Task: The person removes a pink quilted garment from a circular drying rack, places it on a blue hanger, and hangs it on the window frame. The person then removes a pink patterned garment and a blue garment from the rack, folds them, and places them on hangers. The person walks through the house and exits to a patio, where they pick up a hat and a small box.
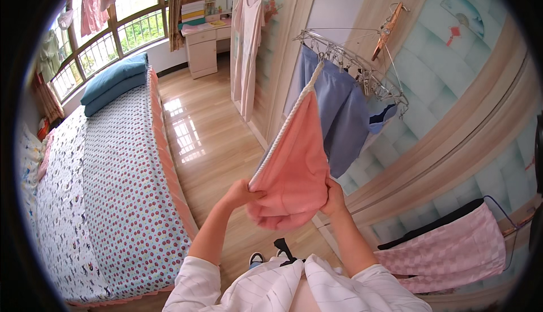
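A coral-pink plush cloth point(292, 163), edged with white twisted trim, is stretched down from a metal clip hanger point(352, 57). It looks like a hair-drying cap, its cord loop point(318, 72) caught at the hanger. My left hand point(242, 194) pinches the trimmed edge at lower left. On the other side, my right hand point(333, 198) grips the lower right edge; some of its fingers are hidden behind the cloth. Blue shorts point(339, 117) hang from the same hanger just behind the cloth, with a small blue garment point(382, 119) to their right.
A wooden hanger point(388, 32) holds the clip rack against the patterned wardrobe doors point(462, 78). Pink checked trousers point(449, 248) hang at lower right, a pale pink garment point(250, 49) farther back. To the left stands a bed point(127, 184); a desk point(203, 49) is beyond.
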Demonstrator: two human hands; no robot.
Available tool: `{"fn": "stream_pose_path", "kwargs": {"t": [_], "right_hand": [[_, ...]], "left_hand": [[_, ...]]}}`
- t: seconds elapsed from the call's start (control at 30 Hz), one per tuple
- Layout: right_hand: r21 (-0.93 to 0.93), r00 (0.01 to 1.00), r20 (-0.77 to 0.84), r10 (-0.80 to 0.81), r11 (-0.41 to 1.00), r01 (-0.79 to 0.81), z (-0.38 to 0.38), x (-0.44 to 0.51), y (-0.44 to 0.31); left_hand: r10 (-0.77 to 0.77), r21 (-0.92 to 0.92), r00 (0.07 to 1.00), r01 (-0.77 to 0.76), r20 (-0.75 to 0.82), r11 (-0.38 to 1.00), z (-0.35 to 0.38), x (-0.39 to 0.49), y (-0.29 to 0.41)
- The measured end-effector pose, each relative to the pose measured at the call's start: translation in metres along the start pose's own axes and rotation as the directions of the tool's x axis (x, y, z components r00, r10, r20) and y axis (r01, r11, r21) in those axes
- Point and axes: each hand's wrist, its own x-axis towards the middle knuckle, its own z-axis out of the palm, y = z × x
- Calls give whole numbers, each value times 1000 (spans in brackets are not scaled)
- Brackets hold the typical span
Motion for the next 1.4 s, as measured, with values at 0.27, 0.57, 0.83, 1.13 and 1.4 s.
{"fn": "stream_pose_path", "kwargs": {"t": [0.27,0.57,0.83,1.13,1.4], "right_hand": [[-33,994,-14,-105,994,105,19,-11,-33],[-986,957,166,-237,-73,153,-41,-7,-41],[-748,938,345,-35,594,297,-1,-4,40],[-160,904,217,-369,900,406,-2,6,42],[-368,976,-3,-217,908,201,-48,0,-4]], "left_hand": [[-344,-772,926,103,-157,628,64,29,-66],[109,-990,992,57,71,128,60,31,18],[105,-995,992,79,72,-68,111,31,59],[91,-974,971,214,220,77,120,2,61],[-205,-875,942,-147,-266,460,6,37,11]]}}
